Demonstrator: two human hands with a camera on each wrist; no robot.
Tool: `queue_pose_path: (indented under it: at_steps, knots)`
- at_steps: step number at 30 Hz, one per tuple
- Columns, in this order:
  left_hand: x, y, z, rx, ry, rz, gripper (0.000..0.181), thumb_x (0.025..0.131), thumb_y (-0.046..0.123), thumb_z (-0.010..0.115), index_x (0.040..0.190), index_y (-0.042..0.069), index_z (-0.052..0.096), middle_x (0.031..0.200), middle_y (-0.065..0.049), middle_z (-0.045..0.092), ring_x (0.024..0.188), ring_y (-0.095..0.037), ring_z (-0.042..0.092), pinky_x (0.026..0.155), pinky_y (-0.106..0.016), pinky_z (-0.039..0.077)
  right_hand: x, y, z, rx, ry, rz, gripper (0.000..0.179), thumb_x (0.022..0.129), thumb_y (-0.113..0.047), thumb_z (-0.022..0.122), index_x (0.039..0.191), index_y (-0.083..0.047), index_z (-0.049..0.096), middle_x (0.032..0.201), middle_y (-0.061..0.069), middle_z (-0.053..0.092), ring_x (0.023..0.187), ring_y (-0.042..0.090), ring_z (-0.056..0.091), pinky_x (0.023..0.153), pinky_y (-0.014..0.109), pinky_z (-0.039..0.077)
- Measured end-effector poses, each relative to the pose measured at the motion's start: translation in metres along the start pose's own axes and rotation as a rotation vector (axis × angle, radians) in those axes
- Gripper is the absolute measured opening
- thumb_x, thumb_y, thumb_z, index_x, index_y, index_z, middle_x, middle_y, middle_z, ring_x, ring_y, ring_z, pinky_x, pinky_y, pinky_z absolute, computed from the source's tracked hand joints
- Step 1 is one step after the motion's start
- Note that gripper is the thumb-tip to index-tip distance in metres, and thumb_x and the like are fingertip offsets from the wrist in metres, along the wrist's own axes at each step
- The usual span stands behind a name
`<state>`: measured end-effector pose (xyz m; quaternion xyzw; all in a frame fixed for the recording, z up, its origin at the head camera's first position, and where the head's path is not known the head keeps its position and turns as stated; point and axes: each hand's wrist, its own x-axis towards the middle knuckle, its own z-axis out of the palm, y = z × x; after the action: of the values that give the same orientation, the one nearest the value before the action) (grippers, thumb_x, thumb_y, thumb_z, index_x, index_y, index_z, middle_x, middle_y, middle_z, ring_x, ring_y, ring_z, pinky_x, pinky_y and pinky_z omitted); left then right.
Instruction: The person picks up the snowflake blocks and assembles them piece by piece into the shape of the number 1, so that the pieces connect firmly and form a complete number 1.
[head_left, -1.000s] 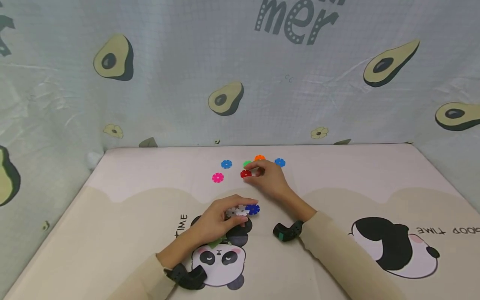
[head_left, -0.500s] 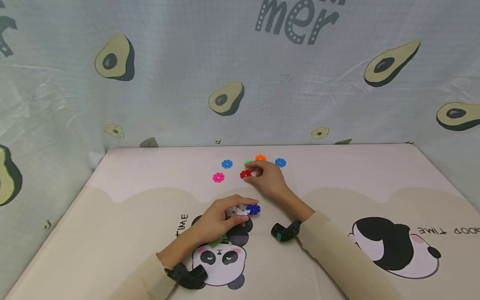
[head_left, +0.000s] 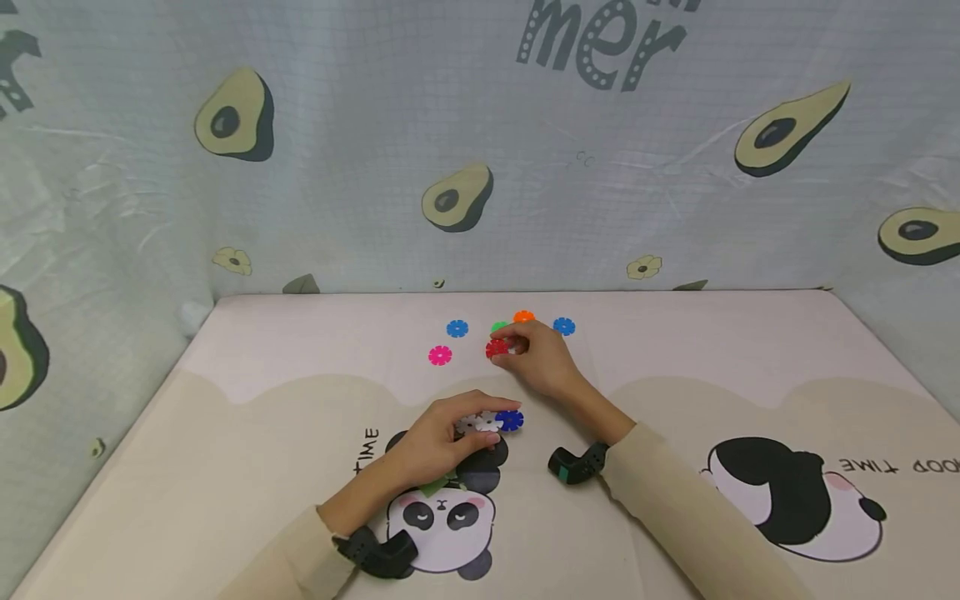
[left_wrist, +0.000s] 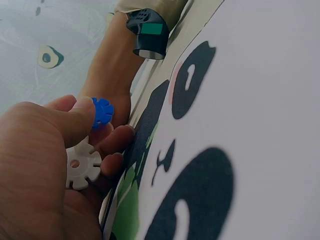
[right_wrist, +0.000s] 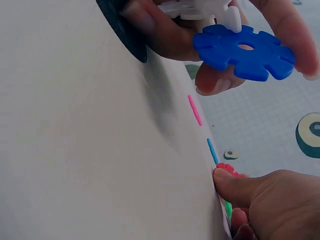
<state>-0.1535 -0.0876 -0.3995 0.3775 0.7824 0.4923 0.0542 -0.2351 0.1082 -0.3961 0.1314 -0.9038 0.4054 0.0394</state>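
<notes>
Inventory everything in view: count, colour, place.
Red disc: one, red, in right hand
Pink disc: one, pink, left of red
Pale blue discs: two, blue, far side
Green disc: one, green, beyond red
Orange disc: one, orange, beside green
Dark blue disc: one, dark blue, in left hand
White discs: at least two, white, in left hand
Tablecloth: one, pink and beige, underneath
Panda prints: two, black-and-white, on tablecloth
Backdrop: one, greyish, avocado-printed, behind
Wrist devices: two, black, on wrists
Sleeves: two, beige, on arms
Left hand: one, bare, nearer
Right hand: one, bare, farther
</notes>
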Motion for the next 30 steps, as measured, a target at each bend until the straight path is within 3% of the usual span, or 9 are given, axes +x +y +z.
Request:
queue_pose_path:
  at_steps: [7, 16, 21, 30]
  knots:
    - [-0.001, 0.001, -0.001, 0.021, 0.013, 0.008, 0.041, 0.091, 0.011, 0.066, 0.131, 0.017, 0.059, 0.122, 0.013, 0.060, 0.118, -0.008, 0.052, 0.100, -0.033, 0.040, -0.003, 0.003, -0.007, 0.038, -0.001, -0.002, 0.020, 0.084, -0.017, 0.075, 0.104, -0.017, 0.073, 0.081, 0.000, 0.063, 0.073, 0.017, 0.056, 0.063, 0.030, 0.045]
    - [0.000, -0.001, -0.001, 0.046, 0.038, 0.069, 0.040, 0.090, 0.009, 0.066, 0.129, 0.015, 0.059, 0.121, 0.010, 0.061, 0.118, -0.010, 0.052, 0.101, -0.033, 0.040, -0.015, 0.004, -0.022, 0.071, -0.038, 0.019, 0.026, 0.084, -0.018, 0.075, 0.110, -0.020, 0.074, 0.081, -0.002, 0.065, 0.076, 0.017, 0.058, 0.065, 0.031, 0.047]
    - [0.002, 0.000, -0.001, 0.053, 0.037, 0.029, 0.038, 0.092, 0.011, 0.065, 0.129, 0.016, 0.059, 0.125, 0.009, 0.060, 0.121, -0.010, 0.051, 0.102, -0.035, 0.039, -0.025, 0.001, -0.031, 0.094, -0.075, 0.008, 0.027, 0.085, -0.018, 0.074, 0.111, -0.018, 0.073, 0.079, -0.001, 0.065, 0.071, 0.018, 0.057, 0.060, 0.030, 0.047]
    - [0.000, 0.004, -0.002, -0.041, 0.048, -0.099, 0.035, 0.090, 0.011, 0.066, 0.124, 0.019, 0.063, 0.123, 0.012, 0.060, 0.122, -0.007, 0.049, 0.104, -0.037, 0.037, -0.042, 0.002, -0.042, 0.162, -0.154, 0.032, 0.028, 0.087, -0.019, 0.072, 0.115, -0.018, 0.070, 0.075, 0.001, 0.065, 0.065, 0.020, 0.058, 0.056, 0.028, 0.048]
